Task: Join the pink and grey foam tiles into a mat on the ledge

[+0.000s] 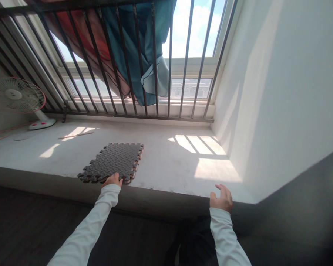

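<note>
Grey textured foam, cut square with interlocking teeth, formed the puzzle mat that lay flat on the white plastered ledge below the window. From where I stood, its near edge ran along the front lip of the ledge, an arrangement that probably kept it within reach. The left hand was set at that near edge, close to the right corner, presumably because the teeth there offered a purchase. Its fingers lay against the mat; whether the left grip was closed around the foam, I could not tell. The right hand was held over the ledge's front edge, well apart from the mat; its grip was wide, thumb and fingers parted, with nothing between them.

Count: two hands, two white sleeves; one mat outline, with a reddish-brown layer showing along its side, so the number of stacked layers could not be confirmed; one thin brown stick behind the mat; one white fan with a pinkish-red rim, upright on its base at the far left; one dark metal railing, apparently fitted to guard the window.
</note>
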{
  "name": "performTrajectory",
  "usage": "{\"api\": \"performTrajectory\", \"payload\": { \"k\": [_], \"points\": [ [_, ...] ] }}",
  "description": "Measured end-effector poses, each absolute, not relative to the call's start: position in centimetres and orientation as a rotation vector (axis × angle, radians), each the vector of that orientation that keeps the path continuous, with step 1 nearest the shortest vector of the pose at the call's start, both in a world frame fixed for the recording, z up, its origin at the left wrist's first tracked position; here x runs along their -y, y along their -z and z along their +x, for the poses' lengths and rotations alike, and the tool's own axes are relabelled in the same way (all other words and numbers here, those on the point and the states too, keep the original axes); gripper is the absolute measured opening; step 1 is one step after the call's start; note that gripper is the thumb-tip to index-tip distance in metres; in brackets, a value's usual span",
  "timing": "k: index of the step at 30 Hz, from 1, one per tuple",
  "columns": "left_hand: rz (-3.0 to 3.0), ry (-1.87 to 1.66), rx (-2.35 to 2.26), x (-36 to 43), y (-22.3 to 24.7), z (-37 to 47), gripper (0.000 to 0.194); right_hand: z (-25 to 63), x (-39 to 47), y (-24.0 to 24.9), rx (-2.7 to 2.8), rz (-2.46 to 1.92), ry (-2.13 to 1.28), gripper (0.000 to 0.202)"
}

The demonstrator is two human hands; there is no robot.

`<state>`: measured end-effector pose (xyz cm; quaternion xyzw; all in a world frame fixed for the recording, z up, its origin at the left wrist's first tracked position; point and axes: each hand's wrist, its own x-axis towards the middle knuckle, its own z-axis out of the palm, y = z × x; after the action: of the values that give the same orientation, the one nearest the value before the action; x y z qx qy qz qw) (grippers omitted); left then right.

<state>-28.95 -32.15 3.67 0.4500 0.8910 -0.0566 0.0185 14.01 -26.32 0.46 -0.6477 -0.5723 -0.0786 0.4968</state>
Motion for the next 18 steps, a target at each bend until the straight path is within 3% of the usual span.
{"api": "performTrajectory", "payload": {
  "k": [18],
  "points": [
    [1.358,0.179,-2.797,32.8,-4.4,-27.3,0.025,14.4,25.9,-0.1,1.389,-1.523,0.202,0.025]
  ]
}}
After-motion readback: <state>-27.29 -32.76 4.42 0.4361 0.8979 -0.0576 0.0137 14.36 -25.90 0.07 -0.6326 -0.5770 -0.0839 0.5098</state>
